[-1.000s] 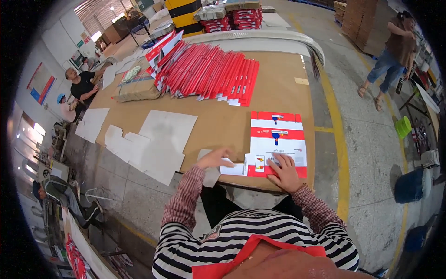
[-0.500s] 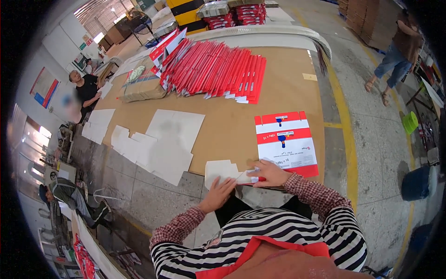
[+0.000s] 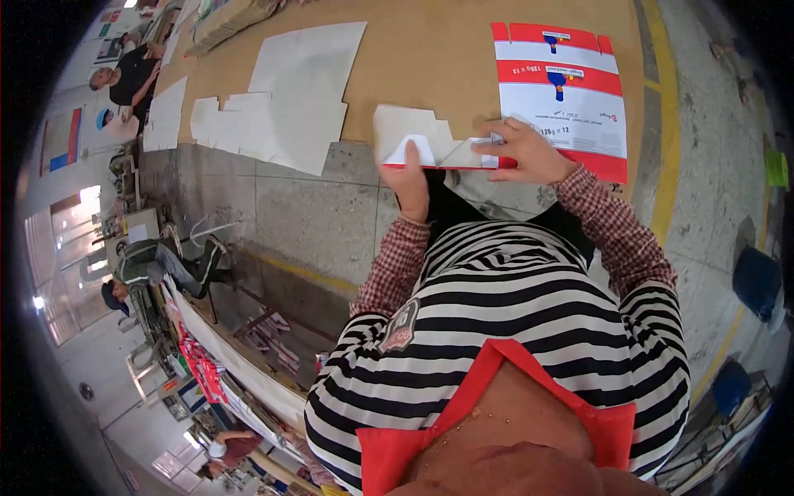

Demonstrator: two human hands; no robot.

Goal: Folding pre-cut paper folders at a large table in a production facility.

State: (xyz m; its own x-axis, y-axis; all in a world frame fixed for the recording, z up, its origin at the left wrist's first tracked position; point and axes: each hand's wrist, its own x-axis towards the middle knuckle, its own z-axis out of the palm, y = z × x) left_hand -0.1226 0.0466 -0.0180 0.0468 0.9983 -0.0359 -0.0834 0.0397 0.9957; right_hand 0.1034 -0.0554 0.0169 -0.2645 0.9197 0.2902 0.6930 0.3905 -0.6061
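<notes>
A carton blank [image 3: 405, 124], grey-white inside with red and white print on its turned-up edge, lies at the table's near edge. My left hand [image 3: 409, 186] grips its near left corner, one digit pressed on a white folded flap [image 3: 419, 149] and the other fingers hidden below. My right hand [image 3: 533, 153] holds the blank's right end, fingers over the folded edge and thumb low at the front. Just beyond that hand, a printed red and white carton blank [image 3: 562, 103] lies flat, partly covered by the fingers.
Several plain grey-white blanks [image 3: 298, 83] lie on the brown table [image 3: 413, 50] to the left, some overhanging its edge. At the far left sits a person in black [image 3: 132, 78]; another person [image 3: 157, 264] works lower left. Blue bins [image 3: 757, 285] stand on the right floor.
My view has tilted down, so the red carton stack has left the picture. The left hand has gone from lying flat on the blank to gripping its corner, where a white flap is turned up.
</notes>
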